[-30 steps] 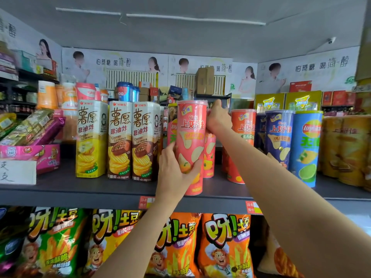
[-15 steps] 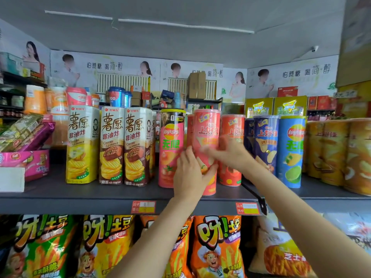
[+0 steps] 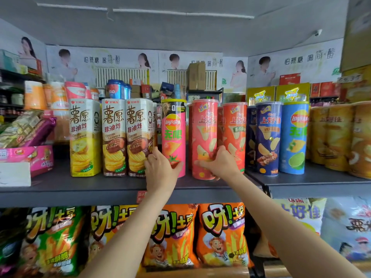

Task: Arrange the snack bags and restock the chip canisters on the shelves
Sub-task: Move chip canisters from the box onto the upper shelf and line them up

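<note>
So here's where I'm at: both hands are up on the upper shelf, working the row of chip canisters. My left hand has its grip wrapped around the bottom of the pink Lay's canister, the one with the yellow-green lid and a tomato printed near the base. It stands upright, right beside the three tall cream-and-yellow chip boxes on its left.

My right hand is clenched around the lower part of the pink Oishi canister, fingers curled across the front. That one's upright too, sitting near the shelf's front edge, just beside the Lay's one with a small gap between them. Behind and to the right of it is an orange-red canister touching or nearly touching it, can't tell which.

Further right come a dark blue canister, a light blue Lay's canister with a lime on it, then some yellow-orange ones.

On the shelf below, the snack bags stand in a row, orange ones in the middle and a green one at the left.
</note>
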Demonstrator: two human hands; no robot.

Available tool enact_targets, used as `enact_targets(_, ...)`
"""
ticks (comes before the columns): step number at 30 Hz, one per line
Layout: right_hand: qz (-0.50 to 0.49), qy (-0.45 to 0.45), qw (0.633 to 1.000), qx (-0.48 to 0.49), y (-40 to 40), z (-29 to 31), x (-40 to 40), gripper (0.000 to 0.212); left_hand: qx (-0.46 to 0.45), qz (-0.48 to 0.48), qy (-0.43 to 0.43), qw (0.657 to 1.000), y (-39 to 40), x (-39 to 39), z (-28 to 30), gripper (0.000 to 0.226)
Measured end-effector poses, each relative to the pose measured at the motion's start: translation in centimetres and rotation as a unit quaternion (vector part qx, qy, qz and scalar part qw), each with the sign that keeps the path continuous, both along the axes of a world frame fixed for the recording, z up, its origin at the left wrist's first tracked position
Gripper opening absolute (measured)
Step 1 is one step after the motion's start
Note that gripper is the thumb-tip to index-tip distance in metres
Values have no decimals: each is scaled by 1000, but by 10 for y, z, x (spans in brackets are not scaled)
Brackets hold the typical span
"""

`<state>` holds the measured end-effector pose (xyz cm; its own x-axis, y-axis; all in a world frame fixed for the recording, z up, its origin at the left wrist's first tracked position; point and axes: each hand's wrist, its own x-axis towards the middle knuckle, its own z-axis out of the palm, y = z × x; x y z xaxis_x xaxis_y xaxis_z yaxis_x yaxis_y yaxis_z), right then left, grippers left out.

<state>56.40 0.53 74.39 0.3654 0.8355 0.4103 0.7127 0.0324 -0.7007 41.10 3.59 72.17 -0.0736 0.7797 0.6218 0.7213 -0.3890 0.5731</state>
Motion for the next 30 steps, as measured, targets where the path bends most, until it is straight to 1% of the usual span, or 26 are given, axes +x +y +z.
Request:
enact_targets(2,-2,-1,1000,-8,-2,1,0,64,-17,5,22,1000,3,1,-1,81)
enact_targets(6,4,-1,1000,-25,-5,2,-4,57,-16,16,61,998,2,3,-2,70)
enact_targets(12,-78,-33,996,2,-1,-4,-19,72,-23,30,92,995,-1,3,-3,68)
enact_targets(15,-100,-43,994,0,-2,-3,-24,75,-37,16,83,996,-1,2,-1,71)
enact_targets(18,-106,-35,994,-14,0,-2,-25,76,-76,2,60,995,1,0,1,81)
enact_targets(19,-104,-32,994,-16,0,-2,-25,76,-81,0,58,995,2,0,1,81)
enact_targets(24,-109,-30,993,-25,-2,0,-27,74,-71,-9,71,995,-1,-1,1,63)
enact_targets(28,-123,-38,992,-16,-4,-2,-29,70,-93,-19,57,994,-3,-2,3,61)
enact_targets(30,-135,-40,990,-6,-5,-4,-31,69,-100,-19,52,993,-2,-1,3,64)
